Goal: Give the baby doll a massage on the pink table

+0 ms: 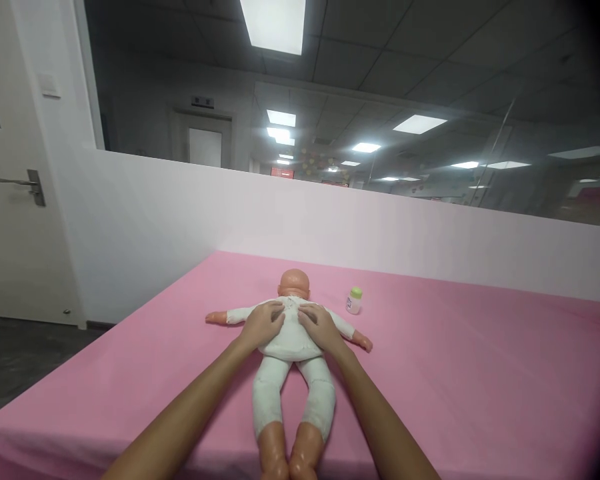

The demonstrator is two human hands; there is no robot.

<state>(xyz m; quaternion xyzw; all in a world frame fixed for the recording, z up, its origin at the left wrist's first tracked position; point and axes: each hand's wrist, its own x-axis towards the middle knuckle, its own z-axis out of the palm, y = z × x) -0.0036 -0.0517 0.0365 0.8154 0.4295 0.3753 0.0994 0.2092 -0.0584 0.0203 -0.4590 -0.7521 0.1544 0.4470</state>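
A baby doll (293,337) with a white cloth body lies face down on the pink-covered table, arms spread out and feet toward me. My left hand (264,325) rests on the left side of the doll's upper back. On the right side of the same back lies my right hand (320,325). Both hands press lightly with slightly bent fingers, palms down, and grip nothing. A small gap of white cloth shows between them. The thumbs are only partly visible.
A small clear bottle (353,301) with a green cap stands right of the doll's head. The pink table cover (455,373) reaches a white wall (380,230) with a window above. A door (23,253) is at the left.
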